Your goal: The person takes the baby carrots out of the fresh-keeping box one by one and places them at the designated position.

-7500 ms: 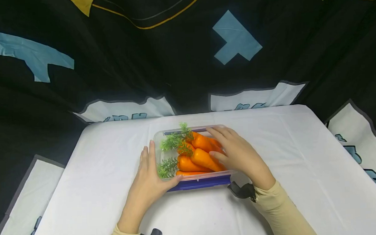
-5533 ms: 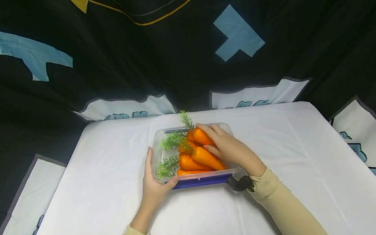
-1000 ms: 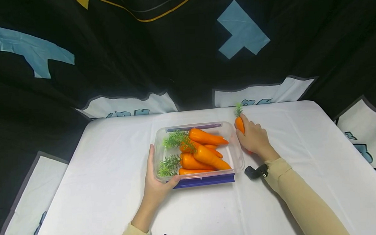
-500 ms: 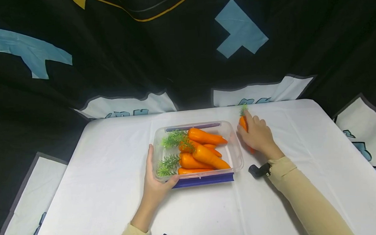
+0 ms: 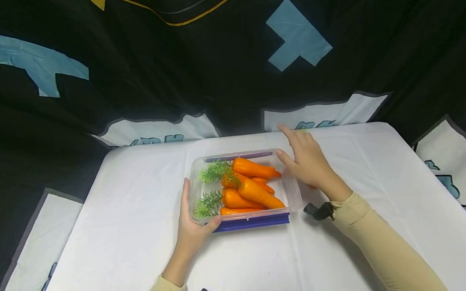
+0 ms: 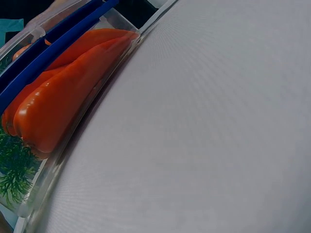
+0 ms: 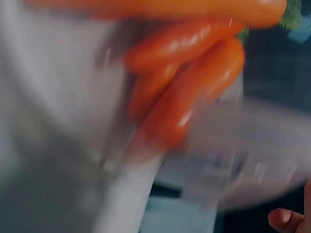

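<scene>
A clear plastic food container (image 5: 297, 194) with blue clips holds several orange toy carrots (image 5: 259, 195) with green leafy tops. My left hand (image 5: 191, 237) grips its near left corner, thumb on the front rim and fingers along the left side. My right hand (image 5: 308, 162) has its fingers spread and holds nothing, its thumb at the container's far right rim. Beneath that hand a single carrot (image 5: 313, 187) lies on the table, mostly hidden. The left wrist view shows carrots (image 6: 58, 111) through the container wall; the right wrist view shows carrots (image 7: 180, 97), blurred.
A white cloth (image 5: 116, 235) covers the table. Behind it hangs a dark curtain (image 5: 157, 79) with pale blue and white shapes. The container's blue front clip (image 5: 251, 223) hangs down over its near side.
My right hand lifted a carrot from the container, set it on the table to the right and let go. It has since moved left to the container's rim. The left hand stays in place.
</scene>
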{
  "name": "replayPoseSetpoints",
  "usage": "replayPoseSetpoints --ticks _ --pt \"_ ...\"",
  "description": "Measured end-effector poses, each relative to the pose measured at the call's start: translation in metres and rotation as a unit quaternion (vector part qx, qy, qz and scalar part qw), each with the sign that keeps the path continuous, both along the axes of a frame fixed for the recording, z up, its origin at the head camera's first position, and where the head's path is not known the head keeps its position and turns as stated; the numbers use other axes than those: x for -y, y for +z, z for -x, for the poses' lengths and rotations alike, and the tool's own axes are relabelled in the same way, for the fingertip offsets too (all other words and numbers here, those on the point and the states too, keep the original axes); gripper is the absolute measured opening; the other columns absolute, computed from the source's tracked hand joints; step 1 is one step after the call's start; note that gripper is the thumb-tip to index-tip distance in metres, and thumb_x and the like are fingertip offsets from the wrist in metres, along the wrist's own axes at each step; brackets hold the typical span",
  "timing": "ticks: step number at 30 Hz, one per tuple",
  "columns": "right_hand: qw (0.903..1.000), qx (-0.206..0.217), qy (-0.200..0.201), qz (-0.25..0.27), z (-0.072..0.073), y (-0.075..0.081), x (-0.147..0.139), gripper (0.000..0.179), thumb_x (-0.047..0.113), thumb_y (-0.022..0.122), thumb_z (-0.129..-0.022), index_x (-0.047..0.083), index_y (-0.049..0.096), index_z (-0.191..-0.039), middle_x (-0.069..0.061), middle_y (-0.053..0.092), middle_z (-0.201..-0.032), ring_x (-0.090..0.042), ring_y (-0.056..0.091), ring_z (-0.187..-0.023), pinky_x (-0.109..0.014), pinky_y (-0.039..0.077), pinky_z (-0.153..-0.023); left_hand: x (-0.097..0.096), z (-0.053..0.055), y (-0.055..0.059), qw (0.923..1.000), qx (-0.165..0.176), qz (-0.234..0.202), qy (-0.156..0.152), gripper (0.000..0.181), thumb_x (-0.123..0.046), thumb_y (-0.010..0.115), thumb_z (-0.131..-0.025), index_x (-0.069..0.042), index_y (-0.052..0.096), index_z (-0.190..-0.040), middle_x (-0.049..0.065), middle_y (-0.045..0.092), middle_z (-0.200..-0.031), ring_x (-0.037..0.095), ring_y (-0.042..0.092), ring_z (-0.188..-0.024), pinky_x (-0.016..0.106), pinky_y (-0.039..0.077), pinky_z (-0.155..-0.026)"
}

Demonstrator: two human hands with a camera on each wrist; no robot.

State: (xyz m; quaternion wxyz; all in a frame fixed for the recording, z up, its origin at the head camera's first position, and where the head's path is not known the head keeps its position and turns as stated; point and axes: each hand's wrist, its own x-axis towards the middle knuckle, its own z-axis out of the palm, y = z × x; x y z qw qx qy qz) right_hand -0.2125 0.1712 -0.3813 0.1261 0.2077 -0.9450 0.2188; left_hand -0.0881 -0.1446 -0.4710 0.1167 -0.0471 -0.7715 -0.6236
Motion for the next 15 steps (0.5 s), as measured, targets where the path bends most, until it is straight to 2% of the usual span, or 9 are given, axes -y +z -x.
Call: replayPoseSetpoints --ticks 3,10,15 --pt "0.9993 -0.002 0.037 -0.010 -0.005 0.006 0.013 0.068 0.045 0.056 -0.098 0.025 0.028 -0.157 -0.011 0.059 -0.116 -0.028 0.047 -0.102 -0.047 0.043 -0.088 0.000 0.000 0.000 1.0000 0.000 0.000 0.001 0.123 -0.023 0.088 -0.069 -0.034 0.006 -0.160 -0.007 0.009 -0.168 0.022 0.010 -0.155 0.067 0.012 -0.120" --pt "0.9915 0.018 0.096 -0.086 -0.009 0.009 0.037 0.067 0.048 0.056 -0.098 0.032 0.028 -0.157 -0.007 0.060 -0.129 -0.030 0.051 -0.109 -0.047 0.046 -0.096 0.000 0.000 0.000 1.0000 0.001 -0.005 0.000 0.123 -0.021 0.087 -0.069 -0.035 0.007 -0.160 -0.009 0.009 -0.167 0.021 0.010 -0.154 0.066 0.013 -0.121" --pt "0.9852 0.031 0.118 -0.120 -0.010 0.005 0.045 0.068 0.048 0.058 -0.097 0.033 0.028 -0.156 -0.004 0.062 -0.124 -0.028 0.054 -0.107 -0.044 0.050 -0.094 0.000 0.000 0.000 0.9999 0.003 -0.010 -0.003 0.123 -0.019 0.087 -0.069 -0.037 0.007 -0.159 -0.009 0.009 -0.167 0.021 0.010 -0.154 0.065 0.014 -0.121"
